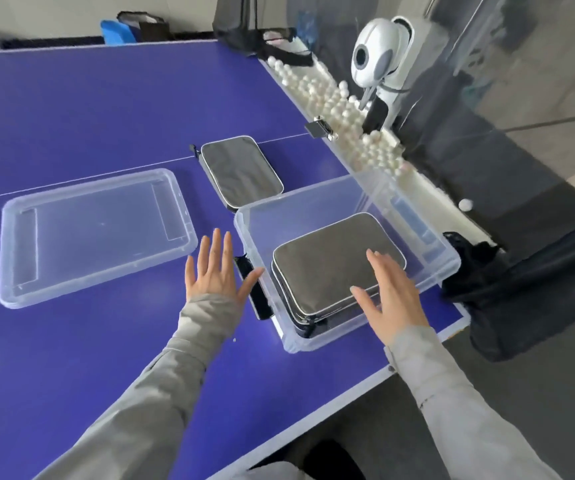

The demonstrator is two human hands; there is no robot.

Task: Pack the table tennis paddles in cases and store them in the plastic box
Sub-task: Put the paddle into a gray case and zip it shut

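A clear lid (95,233) lies flat on the blue desk (71,109), well left of the plastic box (435,271), which sits at the desk's near right corner. Along the right edge runs a trough of white balls (334,109) beside a white ball machine (376,57). A zipped case (241,171) lies just beyond the box's far left corner — another dark item, perhaps a case, is wedged against the box's left wall. Inside the box rest stacked cases (327,261). The left hand (213,275) hovers over the desk, fingers spread and empty; the right hand (393,299) is over the box's near rim, fingers open above the top case — contact is unclear.
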